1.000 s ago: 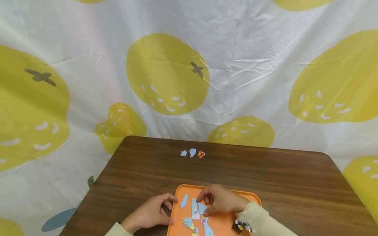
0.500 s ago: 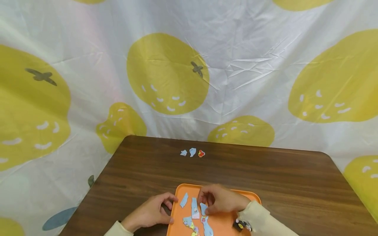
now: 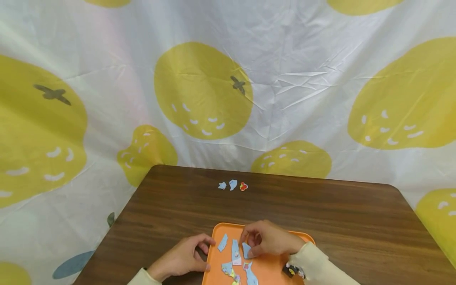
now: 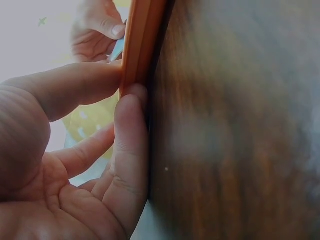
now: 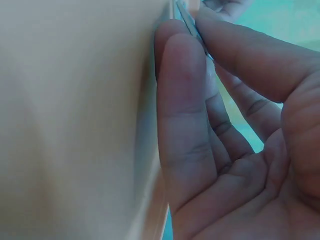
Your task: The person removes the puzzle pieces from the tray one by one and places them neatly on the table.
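In the head view my right hand (image 3: 267, 239) pinches a light-blue puzzle piece (image 3: 246, 251) between thumb and fingers, low over the orange tray (image 3: 268, 269). The thin edge of that piece (image 5: 190, 24) shows between the fingertips in the right wrist view. My left hand (image 3: 183, 255) holds the tray's left rim, thumb and fingers against it; the left wrist view shows them at the rim (image 4: 137, 45) up close. Beside the held piece lies a long blue piece (image 3: 235, 249) with a white end. A slim piece (image 3: 222, 243), a blue-and-yellow piece (image 3: 228, 268) and a curved piece (image 3: 251, 275) lie around it.
Three small pieces lie in a row towards the back of the brown table (image 3: 320, 209): a pale one (image 3: 222, 185), a blue one (image 3: 233, 185) and a red one (image 3: 244, 186). A small dark object (image 3: 293, 270) is by my right cuff. A lemon-patterned cloth (image 3: 274, 99) hangs behind.
My right hand has shifted the blue piece slightly right and turned it, so a gap now shows between it and the long piece. My left hand has stayed at the tray's rim.
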Motion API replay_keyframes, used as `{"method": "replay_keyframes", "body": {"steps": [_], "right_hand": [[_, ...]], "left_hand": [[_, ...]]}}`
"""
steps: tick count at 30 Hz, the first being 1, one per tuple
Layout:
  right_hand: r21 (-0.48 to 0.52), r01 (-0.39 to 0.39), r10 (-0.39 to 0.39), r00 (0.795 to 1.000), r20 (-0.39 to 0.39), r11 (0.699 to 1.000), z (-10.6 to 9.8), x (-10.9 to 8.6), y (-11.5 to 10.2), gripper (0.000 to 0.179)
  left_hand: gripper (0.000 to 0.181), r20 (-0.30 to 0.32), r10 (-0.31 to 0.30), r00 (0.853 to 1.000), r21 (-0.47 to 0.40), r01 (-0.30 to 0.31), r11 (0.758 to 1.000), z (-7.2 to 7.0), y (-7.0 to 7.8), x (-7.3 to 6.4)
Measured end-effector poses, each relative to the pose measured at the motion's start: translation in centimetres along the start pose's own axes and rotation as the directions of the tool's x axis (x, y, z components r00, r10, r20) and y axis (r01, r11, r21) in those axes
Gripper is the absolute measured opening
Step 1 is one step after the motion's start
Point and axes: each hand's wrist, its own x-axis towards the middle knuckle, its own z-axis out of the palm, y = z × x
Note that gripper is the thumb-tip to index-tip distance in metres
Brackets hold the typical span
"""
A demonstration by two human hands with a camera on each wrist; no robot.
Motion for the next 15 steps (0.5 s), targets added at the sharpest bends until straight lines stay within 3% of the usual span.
{"method": "replay_keyframes", "body": {"steps": [15], "right_hand": [[0.038,0.024,-0.02,0.995,-0.095,0.999,-0.41,0.03,0.12,0.025]], "left_hand": [[0.056,0.0,-0.005,1.0,0.001,0.005,1.0,0.03,0.0,-0.07]]}}
